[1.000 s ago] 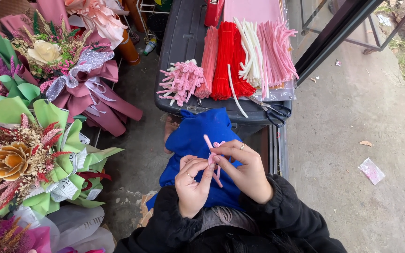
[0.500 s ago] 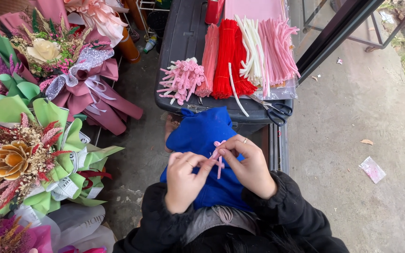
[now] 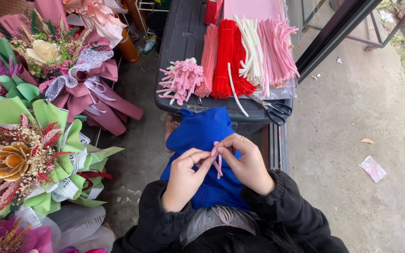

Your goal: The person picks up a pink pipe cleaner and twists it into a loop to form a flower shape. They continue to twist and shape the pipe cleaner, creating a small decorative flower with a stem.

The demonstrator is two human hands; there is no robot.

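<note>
Both my hands meet over a blue cloth (image 3: 202, 136) on my lap. My left hand (image 3: 186, 178) and my right hand (image 3: 244, 161) pinch a short pink pipe cleaner piece (image 3: 217, 160) between their fingertips; it is bent and its ends hang down between the hands. Just beyond, a black case lid (image 3: 183, 33) carries a heap of finished pink twisted pieces (image 3: 181, 82) and bundles of salmon (image 3: 209, 58), red (image 3: 228, 58), white (image 3: 249, 49) and pink pipe cleaners (image 3: 280, 49).
Black scissors (image 3: 275, 110) lie at the case's near right corner. Wrapped bouquets (image 3: 33, 154) in green and mauve paper crowd the left side. Concrete ground (image 3: 352, 140) lies to the right, with a small plastic wrapper (image 3: 372, 168) on it.
My hands have drawn closer together and the pink piece has gone from sticking up to being bent down between my fingertips.
</note>
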